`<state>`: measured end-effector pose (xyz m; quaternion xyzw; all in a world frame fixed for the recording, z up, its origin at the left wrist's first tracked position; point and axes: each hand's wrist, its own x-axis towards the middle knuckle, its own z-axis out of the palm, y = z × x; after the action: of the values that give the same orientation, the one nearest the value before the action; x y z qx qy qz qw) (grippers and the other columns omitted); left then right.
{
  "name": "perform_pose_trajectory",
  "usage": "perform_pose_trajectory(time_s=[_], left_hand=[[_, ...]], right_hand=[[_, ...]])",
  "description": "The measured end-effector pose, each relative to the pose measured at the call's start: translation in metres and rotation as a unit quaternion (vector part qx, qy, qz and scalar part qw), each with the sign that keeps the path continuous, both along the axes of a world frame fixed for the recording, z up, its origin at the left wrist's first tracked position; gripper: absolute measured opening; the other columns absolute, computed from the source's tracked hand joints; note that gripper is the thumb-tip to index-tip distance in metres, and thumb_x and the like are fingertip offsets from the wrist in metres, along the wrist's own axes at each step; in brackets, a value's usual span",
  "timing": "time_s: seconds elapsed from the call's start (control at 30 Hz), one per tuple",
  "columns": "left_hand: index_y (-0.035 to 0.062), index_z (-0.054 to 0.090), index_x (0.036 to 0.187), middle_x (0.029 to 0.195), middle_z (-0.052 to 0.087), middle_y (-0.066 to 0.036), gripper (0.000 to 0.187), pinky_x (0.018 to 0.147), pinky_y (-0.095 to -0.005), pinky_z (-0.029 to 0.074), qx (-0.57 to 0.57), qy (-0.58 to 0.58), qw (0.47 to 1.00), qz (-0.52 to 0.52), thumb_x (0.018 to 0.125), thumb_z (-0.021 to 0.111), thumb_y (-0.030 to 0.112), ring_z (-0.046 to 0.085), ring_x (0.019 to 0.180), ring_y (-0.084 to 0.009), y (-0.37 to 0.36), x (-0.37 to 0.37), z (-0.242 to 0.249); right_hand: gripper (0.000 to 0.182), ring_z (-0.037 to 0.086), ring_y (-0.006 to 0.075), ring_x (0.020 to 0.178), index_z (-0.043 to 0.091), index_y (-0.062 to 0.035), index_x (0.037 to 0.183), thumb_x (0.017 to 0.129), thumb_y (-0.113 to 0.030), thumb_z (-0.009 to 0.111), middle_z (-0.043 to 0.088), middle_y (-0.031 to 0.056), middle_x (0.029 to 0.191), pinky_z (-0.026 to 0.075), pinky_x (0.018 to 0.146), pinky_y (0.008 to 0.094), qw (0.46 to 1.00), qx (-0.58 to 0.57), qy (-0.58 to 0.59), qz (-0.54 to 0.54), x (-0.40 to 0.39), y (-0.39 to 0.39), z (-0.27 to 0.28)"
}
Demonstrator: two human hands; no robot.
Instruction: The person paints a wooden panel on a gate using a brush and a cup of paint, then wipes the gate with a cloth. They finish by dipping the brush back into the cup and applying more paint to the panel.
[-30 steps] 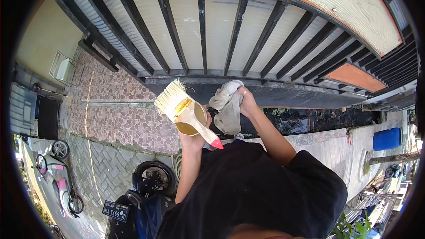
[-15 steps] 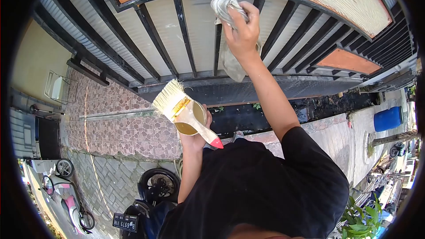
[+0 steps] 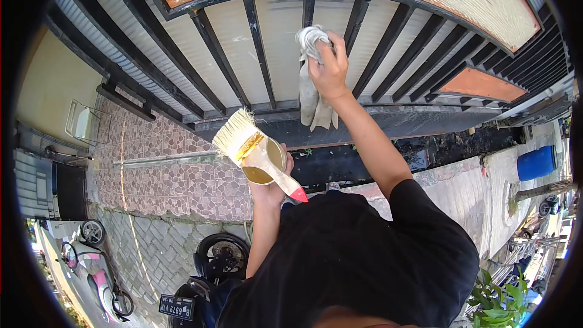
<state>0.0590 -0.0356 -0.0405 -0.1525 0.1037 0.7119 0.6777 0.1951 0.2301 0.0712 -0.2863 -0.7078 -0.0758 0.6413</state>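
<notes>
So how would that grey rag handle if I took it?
The grey rag would probably be floppy, since its lower part hangs loosely below the right hand. It looks fairly light, with its top bunched in that one hand.

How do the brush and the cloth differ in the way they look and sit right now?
The brush is stiff and straight, while the cloth is limp and folded. The brush lies across a container in the left hand; the cloth is bunched in the right hand, one part dangling. The brush has a red handle tip; the cloth is plain whitish-grey. Both are mostly pale.
</notes>
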Motion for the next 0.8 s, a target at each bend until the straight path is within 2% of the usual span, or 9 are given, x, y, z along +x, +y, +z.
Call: perform_pose_trajectory(time_s=[0.13,0.3,0.37,0.5,0.6,0.67,0.77,0.8], left_hand=[[0.0042,0.065,0.135,0.141,0.06,-0.018,0.055,0.105,-0.0467,0.058,0.024,-0.019,0.999,-0.021,0.095,0.07,0.041,0.057,0.127,-0.0364,0.007,0.0,0.0],[0.0051,0.066,0.135,0.142,0.06,-0.018,0.053,0.105,-0.0474,0.058,0.008,-0.023,1.0,-0.018,0.096,0.069,0.041,0.057,0.127,-0.036,0.013,0.0,0.001],[0.006,0.066,0.135,0.143,0.06,-0.017,0.052,0.105,-0.0476,0.058,0.003,-0.002,1.0,-0.025,0.097,0.068,0.041,0.057,0.127,-0.0363,0.016,-0.002,-0.003],[0.0065,0.066,0.135,0.143,0.06,-0.017,0.051,0.105,-0.0476,0.058,0.01,0.002,1.0,-0.027,0.097,0.067,0.041,0.057,0.127,-0.0366,0.019,-0.004,-0.002],[0.0075,0.066,0.135,0.143,0.06,-0.017,0.05,0.105,-0.0478,0.058,0.007,-0.015,0.999,-0.034,0.098,0.066,0.041,0.057,0.127,-0.0368,0.023,-0.004,-0.001],[0.0083,0.067,0.135,0.143,0.06,-0.017,0.05,0.105,-0.048,0.058,0.014,-0.012,0.999,-0.043,0.098,0.066,0.041,0.057,0.127,-0.0367,0.023,-0.005,-0.001],[0.0085,0.066,0.136,0.143,0.06,-0.017,0.05,0.105,-0.048,0.058,0.009,-0.01,0.999,-0.046,0.098,0.066,0.042,0.057,0.128,-0.0366,0.024,-0.004,0.0],[0.0085,0.066,0.136,0.143,0.06,-0.017,0.05,0.105,-0.048,0.058,0.012,-0.01,0.999,-0.046,0.098,0.066,0.042,0.057,0.128,-0.0366,0.025,-0.005,0.001]], right_hand=[[0.041,0.069,0.041,0.1,0.07,-0.0022,0.108,0.069,0.008,0.079,0.063,0.0215,0.123,0.059,0.083,0.0445,0.997,0.075,0.03,-0.013,-0.004,0.008,0.066],[0.036,0.069,0.0415,0.1,0.071,-0.0013,0.101,0.067,0.008,0.079,0.064,0.0218,0.124,0.059,0.085,0.0449,0.999,0.05,-0.008,-0.014,0.006,-0.006,-0.029],[0.037,0.069,0.0415,0.102,0.07,-0.0003,0.102,0.066,0.008,0.078,0.063,0.0218,0.124,0.059,0.086,0.0449,0.996,-0.016,-0.083,0.009,0.014,-0.013,-0.062],[0.038,0.068,0.0416,0.103,0.07,0.0002,0.102,0.066,0.008,0.078,0.063,0.0221,0.125,0.059,0.086,0.0456,0.998,-0.038,-0.058,0.01,0.008,-0.011,-0.041],[0.038,0.068,0.0415,0.102,0.07,-0.0001,0.104,0.067,0.008,0.078,0.064,0.0218,0.123,0.058,0.086,0.0456,0.999,0.029,-0.034,0.019,0.0,0.001,0.029],[0.038,0.068,0.0409,0.102,0.07,-0.0007,0.105,0.068,0.007,0.08,0.065,0.0211,0.12,0.058,0.084,0.0446,0.996,0.083,0.025,-0.012,-0.002,0.009,0.064],[0.039,0.069,0.0401,0.101,0.07,-0.0005,0.106,0.069,0.007,0.08,0.067,0.0208,0.118,0.058,0.081,0.0428,0.996,0.083,0.042,-0.015,-0.005,0.008,0.065],[0.04,0.069,0.0401,0.101,0.069,0.0001,0.107,0.069,0.007,0.08,0.067,0.0213,0.118,0.059,0.083,0.0431,0.997,0.063,0.034,-0.013,-0.004,0.008,0.044]])
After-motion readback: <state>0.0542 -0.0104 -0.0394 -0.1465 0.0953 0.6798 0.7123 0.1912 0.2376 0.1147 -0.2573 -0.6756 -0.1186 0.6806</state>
